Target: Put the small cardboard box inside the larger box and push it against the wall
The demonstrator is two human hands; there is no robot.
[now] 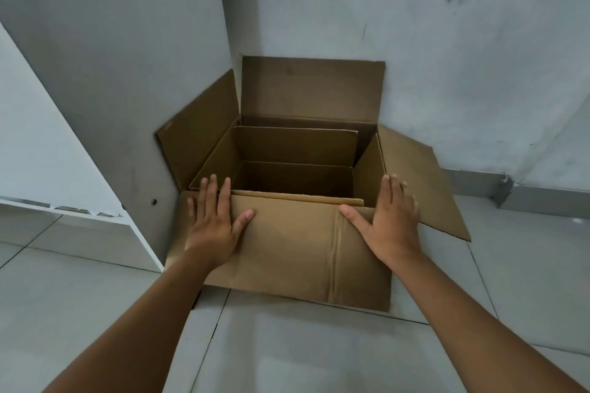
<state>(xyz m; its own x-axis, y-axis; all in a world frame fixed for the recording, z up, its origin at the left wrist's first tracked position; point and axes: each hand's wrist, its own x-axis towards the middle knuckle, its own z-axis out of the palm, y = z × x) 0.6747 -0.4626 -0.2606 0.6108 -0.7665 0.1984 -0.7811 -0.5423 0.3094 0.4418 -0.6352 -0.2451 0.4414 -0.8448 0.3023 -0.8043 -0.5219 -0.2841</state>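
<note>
A large brown cardboard box (287, 258) stands open on the floor in the corner, its back flap up against the wall (447, 57) and its left flap against a grey panel. Inside it sits the smaller open cardboard box (297, 145), its walls rising within the bigger one. My left hand (214, 220) lies flat with fingers spread on the near flap at the left corner. My right hand (391, 217) presses flat on the near right corner. Neither hand grips anything.
A grey cabinet side panel (111, 73) stands left of the box, with a white shelf board (48, 153) beyond it. Pale floor tiles (287, 354) stretch toward me. The box's right flap (424, 188) lies spread over the floor by a grey skirting strip (542, 198).
</note>
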